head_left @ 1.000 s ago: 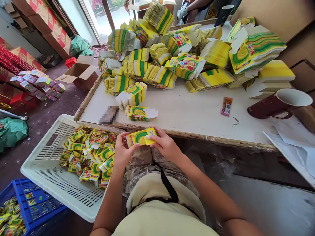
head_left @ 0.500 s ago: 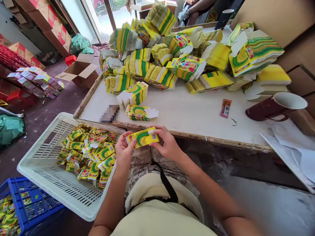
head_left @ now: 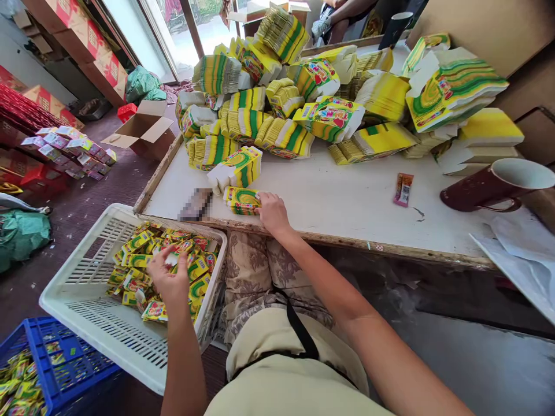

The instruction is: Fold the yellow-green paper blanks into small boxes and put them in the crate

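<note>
My left hand [head_left: 170, 278] hovers over the white plastic basket [head_left: 51, 303], palm partly up and fingers apart. I see nothing held in it. Beneath it lie many small yellow-and-green cartons [head_left: 152, 311]. At the table's front edge, my right hand [head_left: 274, 216] has its fingers curled over the right end of a short stack of flat yellow cartons [head_left: 241, 200]. Its thumb is mostly hidden. Just behind that stack stands another bundle of folded cartons [head_left: 243, 166].
Bundles of flat cartons [head_left: 247, 112] are heaped across the table [head_left: 347, 199]. A maroon mug [head_left: 470, 188] and a small sachet [head_left: 403, 189] are on the right. A blue crate [head_left: 65, 358] and an open cardboard box [head_left: 150, 136] stand left. Another person's legs [head_left: 342, 23] show behind.
The single carton held between both hands is no longer in them. My left hand has moved left over the basket and opened; my right hand has moved up to the stack on the table.
</note>
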Available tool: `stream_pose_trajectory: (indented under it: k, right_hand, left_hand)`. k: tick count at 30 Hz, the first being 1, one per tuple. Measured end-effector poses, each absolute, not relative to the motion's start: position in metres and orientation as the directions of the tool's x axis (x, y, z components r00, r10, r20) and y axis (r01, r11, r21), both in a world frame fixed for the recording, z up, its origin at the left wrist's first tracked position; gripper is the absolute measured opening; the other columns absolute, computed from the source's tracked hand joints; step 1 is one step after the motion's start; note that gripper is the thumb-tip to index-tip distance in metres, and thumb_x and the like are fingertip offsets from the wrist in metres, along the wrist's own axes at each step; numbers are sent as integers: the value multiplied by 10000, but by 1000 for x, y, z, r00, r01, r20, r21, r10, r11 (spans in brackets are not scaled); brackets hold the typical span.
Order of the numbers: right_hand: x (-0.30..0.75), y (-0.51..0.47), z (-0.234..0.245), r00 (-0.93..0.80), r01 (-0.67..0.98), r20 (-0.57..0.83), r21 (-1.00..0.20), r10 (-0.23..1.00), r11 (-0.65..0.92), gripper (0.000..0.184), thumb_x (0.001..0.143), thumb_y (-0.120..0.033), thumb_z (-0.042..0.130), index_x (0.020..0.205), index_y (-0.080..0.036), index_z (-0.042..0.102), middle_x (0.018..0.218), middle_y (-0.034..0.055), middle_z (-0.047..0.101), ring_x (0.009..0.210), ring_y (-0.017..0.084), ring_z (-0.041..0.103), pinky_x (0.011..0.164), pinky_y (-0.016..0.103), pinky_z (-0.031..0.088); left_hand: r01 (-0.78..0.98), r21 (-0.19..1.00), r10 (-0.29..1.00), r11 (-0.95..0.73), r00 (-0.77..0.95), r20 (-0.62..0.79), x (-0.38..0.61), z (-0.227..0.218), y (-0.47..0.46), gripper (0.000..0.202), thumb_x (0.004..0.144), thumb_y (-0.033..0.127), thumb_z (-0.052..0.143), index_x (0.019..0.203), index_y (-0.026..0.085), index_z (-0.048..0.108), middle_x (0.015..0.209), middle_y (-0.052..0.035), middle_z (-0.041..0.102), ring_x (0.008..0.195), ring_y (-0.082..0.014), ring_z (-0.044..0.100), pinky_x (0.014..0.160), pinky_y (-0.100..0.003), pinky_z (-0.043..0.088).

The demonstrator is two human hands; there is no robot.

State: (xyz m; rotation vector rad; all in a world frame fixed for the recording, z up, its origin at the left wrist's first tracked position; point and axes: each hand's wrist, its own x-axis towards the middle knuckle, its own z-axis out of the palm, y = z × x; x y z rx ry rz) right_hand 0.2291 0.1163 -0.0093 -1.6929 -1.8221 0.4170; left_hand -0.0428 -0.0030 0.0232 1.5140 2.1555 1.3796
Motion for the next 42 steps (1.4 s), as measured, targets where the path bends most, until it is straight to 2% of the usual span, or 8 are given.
stream_pose_trajectory:
  k: [7,11,15,22,30,36,39,42]
  right_hand:
    - [233,99,-1,-23,701,227,-691,974,178,415,771,-36,639,1147,-147,503,1022,131,656,967,290,604,852,407,469]
    - [236,52,11,-256,224,173,-946,951,233,355,766,-94,655,1025,-231,454,811,-19,591,717,171,590,682,299,485]
    - [226,7,16,-315,-158,168,-980,934,123,350,791,-225,716,1043,-246,474,912,-7,606,815,160,606,752,312,508]
    - [212,-6,10,-149,-189,101,-979,984,72,363,738,-364,794,987,-231,566,808,-32,604,754,151,581,684,269,483]
    - [245,-3,23,-45,160,322,-932,946,325,101,907,-284,622,909,-234,710,831,20,749,727,184,672,677,309,538]
    - [269,-3,31,-201,478,645,-592,737,649,211,946,-201,590,955,-346,744,947,-13,781,1013,219,677,1049,478,460]
    - [266,-12,34,-382,446,657,-485,650,752,226,963,-225,580,1036,-394,712,1091,-50,754,1193,200,620,1228,512,261]
    - [257,-20,33,-169,428,646,-632,744,646,325,922,-385,643,1245,-372,621,1404,17,597,1425,275,418,1251,582,164]
  left_hand:
    - [26,999,968,35,-248,-27,41,-9,13,515,715,466,804,1138,223,639,1147,-96,654,1081,-223,623,962,-374,490]
    - [-397,914,986,-81,-166,15,74,4,25,546,707,541,794,1140,254,628,1190,-95,656,1145,-253,618,997,-403,486]
    - [-582,791,971,-187,-230,61,95,28,28,395,770,570,714,955,226,656,900,-37,650,913,-197,644,885,-342,522]
    - [-443,859,947,-256,-292,131,99,27,17,612,638,805,676,866,238,639,811,-1,595,753,-145,567,748,-256,513]
    - [-71,982,949,-174,-279,148,65,2,4,368,662,476,845,900,222,724,864,-26,729,805,-201,683,823,-351,550]
    - [-1,980,952,-198,236,192,31,52,2,1056,540,768,769,1424,246,522,1483,-139,520,1392,-365,454,1138,-463,384]
    - [304,934,923,-188,379,63,37,59,-2,1029,538,503,908,1441,244,488,1417,-139,573,1318,-362,528,1089,-458,433]
    - [461,870,941,-176,338,11,56,45,-8,767,664,315,837,1362,250,526,1189,-86,686,1051,-290,668,899,-389,533]
